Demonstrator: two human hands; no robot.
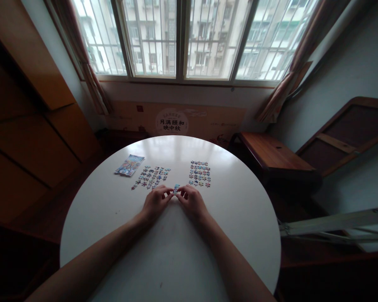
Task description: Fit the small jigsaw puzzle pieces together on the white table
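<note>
My left hand (158, 198) and my right hand (190, 199) meet near the middle of the round white table (176, 251). Between their fingertips is a small cluster of joined jigsaw puzzle pieces (176, 188), bluish on top. Both hands have thumb and fingers pinched at its lower edge, one on each side. Loose puzzle pieces (150, 177) lie in slanting rows beyond my left hand. Beyond my right hand, more puzzle pieces (200, 173) are laid out in a neat block of rows.
A colourful picture sheet or packet (129, 165) lies at the table's far left. A wooden bench (274, 151) stands behind the table on the right, and orange cabinets (50, 121) line the left. A barred window (179, 40) is ahead, above a printed cardboard panel (195, 119).
</note>
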